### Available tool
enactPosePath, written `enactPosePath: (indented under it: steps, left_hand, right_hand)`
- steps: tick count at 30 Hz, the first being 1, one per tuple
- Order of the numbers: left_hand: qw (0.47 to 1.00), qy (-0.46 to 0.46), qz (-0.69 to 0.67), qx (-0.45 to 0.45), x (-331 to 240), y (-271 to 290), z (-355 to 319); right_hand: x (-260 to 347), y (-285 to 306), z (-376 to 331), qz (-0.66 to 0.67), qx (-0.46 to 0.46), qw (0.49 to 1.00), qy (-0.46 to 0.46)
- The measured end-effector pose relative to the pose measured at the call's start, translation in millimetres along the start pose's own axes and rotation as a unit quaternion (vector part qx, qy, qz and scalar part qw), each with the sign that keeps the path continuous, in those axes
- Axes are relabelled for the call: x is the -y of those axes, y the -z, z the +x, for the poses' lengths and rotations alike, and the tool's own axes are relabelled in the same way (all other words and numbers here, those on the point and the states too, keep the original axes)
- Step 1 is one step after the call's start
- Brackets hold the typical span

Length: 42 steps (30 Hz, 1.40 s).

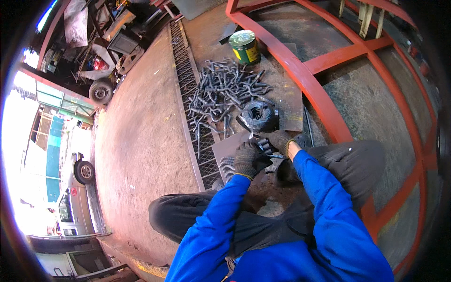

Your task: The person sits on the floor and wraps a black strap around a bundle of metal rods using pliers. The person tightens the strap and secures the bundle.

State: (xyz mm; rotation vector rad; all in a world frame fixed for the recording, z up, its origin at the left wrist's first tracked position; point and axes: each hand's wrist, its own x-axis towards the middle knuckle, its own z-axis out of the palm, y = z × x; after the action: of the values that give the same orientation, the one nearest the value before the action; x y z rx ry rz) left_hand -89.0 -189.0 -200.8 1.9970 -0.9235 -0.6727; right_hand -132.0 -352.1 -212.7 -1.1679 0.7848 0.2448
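Note:
My left hand [249, 159], in a dark knitted work glove, is closed around a small bundle of dark metal rods [265, 145]. From the other side my right hand [280, 141], gloved alike, grips the same bundle near its ends. Between the fingers a shiny strip or bit of wrap shows, too small to name. Several bent rods [227, 167] lie side by side just left of my left hand, on a metal plate [225, 148]. Right beyond the hands sits a roll of dark, glossy wrap [258, 116].
A heap of bent metal rods [221, 89] spreads ahead, partly over a floor grating [181, 61]. Behind it stands a green and yellow can [244, 49]. A red steel frame [305, 77] borders my right. A parked vehicle [75, 202] and scrap [110, 51] are at left.

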Motion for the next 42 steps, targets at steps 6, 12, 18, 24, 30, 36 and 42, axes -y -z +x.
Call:
enactPosePath:
  steps: [6, 12, 18, 24, 30, 36, 42]
  left_hand:
    - [0.951, -0.041, 0.305, -0.041, -20.9, -4.7, 1.7]
    - [0.942, 0.063, 0.329, 0.011, -55.6, 8.5, 3.1]
    - [0.951, 0.063, 0.295, 0.069, -77.6, 23.2, 1.3]
    - [0.934, 0.077, 0.349, 0.019, -51.6, 13.7, 0.4]
    - [0.921, -0.032, 0.385, -0.056, -30.1, -4.8, -1.4]
    - [0.906, 0.06, 0.418, 0.041, -40.1, 2.2, 2.4]
    - [0.896, -0.023, 0.443, -0.032, -24.0, 6.7, -3.1]
  right_hand:
    - [-7.4, 16.1, 3.0, 0.074, 0.012, 0.997, -0.001]
    - [-16.8, 14.6, 3.7, 0.108, -0.011, 0.994, 0.004]
    - [17.7, -1.2, -32.8, 0.088, -0.011, 0.996, 0.004]
    - [24.8, -10.5, -41.0, 0.074, -0.026, 0.997, -0.007]
    - [4.4, 2.5, -24.9, 0.088, 0.01, 0.996, 0.009]
    - [-22.0, 1.0, 3.0, 0.071, 0.045, 0.994, 0.072]
    - [-38.4, -21.3, -6.7, -0.24, -0.072, 0.918, 0.309]
